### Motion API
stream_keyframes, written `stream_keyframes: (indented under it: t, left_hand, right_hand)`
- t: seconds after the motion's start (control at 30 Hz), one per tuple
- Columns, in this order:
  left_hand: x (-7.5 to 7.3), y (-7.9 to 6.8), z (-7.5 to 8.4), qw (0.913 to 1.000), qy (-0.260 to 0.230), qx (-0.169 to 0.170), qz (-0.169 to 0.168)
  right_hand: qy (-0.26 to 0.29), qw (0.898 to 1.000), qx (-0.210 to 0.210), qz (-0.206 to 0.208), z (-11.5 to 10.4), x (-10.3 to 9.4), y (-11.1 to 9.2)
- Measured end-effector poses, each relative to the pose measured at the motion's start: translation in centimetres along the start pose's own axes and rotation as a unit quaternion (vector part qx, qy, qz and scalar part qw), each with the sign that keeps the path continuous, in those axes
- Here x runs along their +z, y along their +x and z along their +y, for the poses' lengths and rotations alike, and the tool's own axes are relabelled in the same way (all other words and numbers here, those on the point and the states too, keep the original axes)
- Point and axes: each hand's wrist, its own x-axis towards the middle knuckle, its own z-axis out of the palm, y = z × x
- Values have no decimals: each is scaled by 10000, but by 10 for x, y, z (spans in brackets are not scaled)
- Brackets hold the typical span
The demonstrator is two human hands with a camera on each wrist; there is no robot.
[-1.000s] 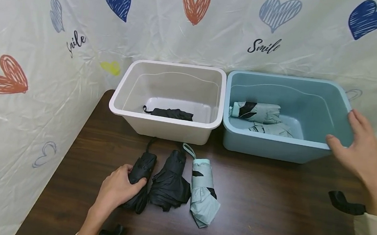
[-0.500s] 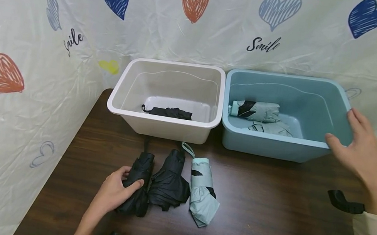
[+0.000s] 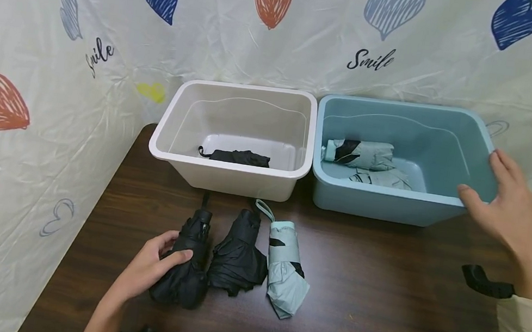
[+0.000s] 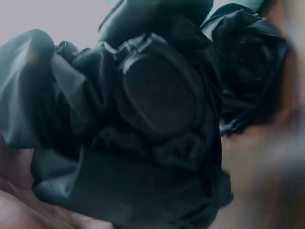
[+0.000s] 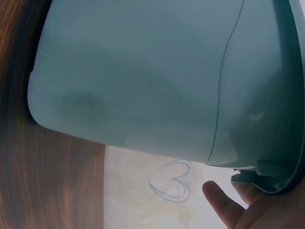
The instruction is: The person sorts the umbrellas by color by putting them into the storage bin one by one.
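My left hand (image 3: 148,265) grips a black folded umbrella (image 3: 188,272), thumb over its top side and fingers round the far side. Its round end (image 4: 159,95) faces the left wrist camera amid loose folds of fabric. Just to its right lies a second black umbrella (image 3: 240,256), then a pale mint umbrella (image 3: 286,267) with black patches and a wrist loop. My right hand (image 3: 512,210) holds the right rim of the blue bin (image 3: 370,202), thumb at the front corner and fingers along the side. Two mint umbrellas (image 3: 361,155) lie inside that bin.
Beside the blue bin stands a white bin (image 3: 230,179) with a black umbrella (image 3: 241,157) on its floor. Both bins sit at the back of the dark wooden table (image 3: 370,287), against a white sheet (image 3: 212,28) printed with hearts.
My left hand has drawn the black umbrella slightly left and toward me, turning it so its bottom end swings outward. The right hand keeps its hold on the blue bin's rim.
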Motion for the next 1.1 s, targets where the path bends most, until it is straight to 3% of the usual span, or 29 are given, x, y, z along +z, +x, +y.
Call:
stream_keyframes:
  t: [0.17,0.3,0.37,0.43,0.6,1.1]
  left_hand:
    - [-13,-1,8,9928,-800,412,-787]
    - [-24,1,12,9691,-1647,756,-1673]
    - [-30,1,15,9609,-1853,840,-1876]
    - [-36,2,19,9569,-1939,960,-1936]
    - [-47,6,36,9594,-1816,1170,-1815]
    - [-66,22,92,9747,-1198,1317,-1348]
  right_hand:
    - [-28,10000,2,-10,1,-1,0]
    - [-9,10000,-51,0,2,-2,1]
    - [22,10000,-68,-2,2,-1,1]
    - [123,9999,-105,-26,3,-1,1]
    - [346,9992,-161,-72,5,-3,1]
    - [150,9999,-56,37,2,-1,2]
